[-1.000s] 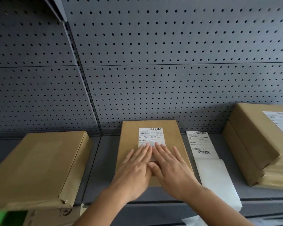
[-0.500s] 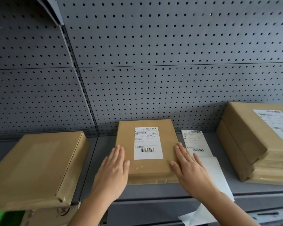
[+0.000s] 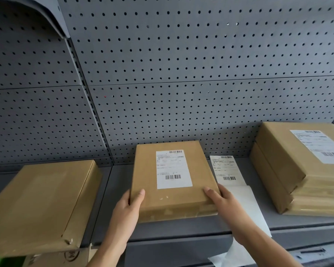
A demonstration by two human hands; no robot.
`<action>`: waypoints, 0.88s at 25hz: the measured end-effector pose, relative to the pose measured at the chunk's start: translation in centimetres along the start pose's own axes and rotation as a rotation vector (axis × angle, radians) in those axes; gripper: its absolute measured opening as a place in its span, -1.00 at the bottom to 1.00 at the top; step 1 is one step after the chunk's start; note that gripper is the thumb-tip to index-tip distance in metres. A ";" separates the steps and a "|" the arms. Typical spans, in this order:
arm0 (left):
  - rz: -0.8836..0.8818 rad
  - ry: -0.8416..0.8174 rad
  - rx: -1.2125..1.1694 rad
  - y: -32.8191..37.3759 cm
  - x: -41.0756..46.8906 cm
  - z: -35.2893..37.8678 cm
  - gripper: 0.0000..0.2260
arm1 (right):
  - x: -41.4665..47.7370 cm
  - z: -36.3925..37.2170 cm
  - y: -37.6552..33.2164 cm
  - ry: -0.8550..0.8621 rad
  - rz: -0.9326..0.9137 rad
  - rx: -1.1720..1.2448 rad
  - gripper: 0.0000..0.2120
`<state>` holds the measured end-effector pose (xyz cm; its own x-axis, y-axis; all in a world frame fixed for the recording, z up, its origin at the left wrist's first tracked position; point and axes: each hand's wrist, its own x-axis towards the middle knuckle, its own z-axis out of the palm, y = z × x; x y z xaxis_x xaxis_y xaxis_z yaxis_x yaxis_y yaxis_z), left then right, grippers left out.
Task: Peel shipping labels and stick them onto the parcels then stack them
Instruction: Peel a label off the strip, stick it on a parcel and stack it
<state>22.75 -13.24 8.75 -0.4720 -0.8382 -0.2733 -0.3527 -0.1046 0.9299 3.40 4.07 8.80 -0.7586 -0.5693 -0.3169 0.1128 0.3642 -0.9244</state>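
A flat brown parcel (image 3: 174,201) lies in the middle of the grey shelf (image 3: 191,230), with a white shipping label (image 3: 173,169) stuck flat on its top. My left hand (image 3: 128,211) grips its near left corner, thumb on top. My right hand (image 3: 223,203) grips its near right corner, thumb on top too. Just right of the parcel lies a strip of labels (image 3: 226,169) on white backing paper (image 3: 249,205) that hangs over the shelf's front edge.
An unlabelled brown parcel (image 3: 41,205) sits on the left, overhanging the shelf front. At the right stands a stack of parcels (image 3: 301,170), the top one labelled. A grey pegboard wall (image 3: 181,74) backs the shelf.
Both hands left the label, slid apart to the parcel's sides, and now clasp its two near corners. The label stays flat on the parcel.
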 end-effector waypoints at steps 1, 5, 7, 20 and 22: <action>0.023 0.014 0.002 0.6 -0.2 0.1 -0.78 | -0.3 -0.4 -0.6 0.018 -0.016 0.016 -0.71; 0.122 0.008 -0.066 4.5 -1.5 1.5 -0.76 | -1.1 -3.1 -3.8 0.123 -0.127 0.064 -0.71; 0.170 -0.030 -0.090 6.6 -1.9 2.9 -0.74 | -1.5 -5.4 -5.3 0.201 -0.185 0.097 -0.68; 0.483 -0.579 -0.041 17.0 -5.8 19.6 -0.57 | -3.7 -27.6 -8.7 0.682 -0.302 0.152 -0.72; 0.504 -0.644 -0.004 17.7 -6.1 22.7 -0.50 | -3.3 -30.8 -7.9 0.742 -0.275 0.172 -0.65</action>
<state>1.04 2.20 21.24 -0.9452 -0.3137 0.0908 0.0279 0.1995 0.9795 -14.75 25.82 23.68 -0.9949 0.0373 0.0937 -0.0881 0.1300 -0.9876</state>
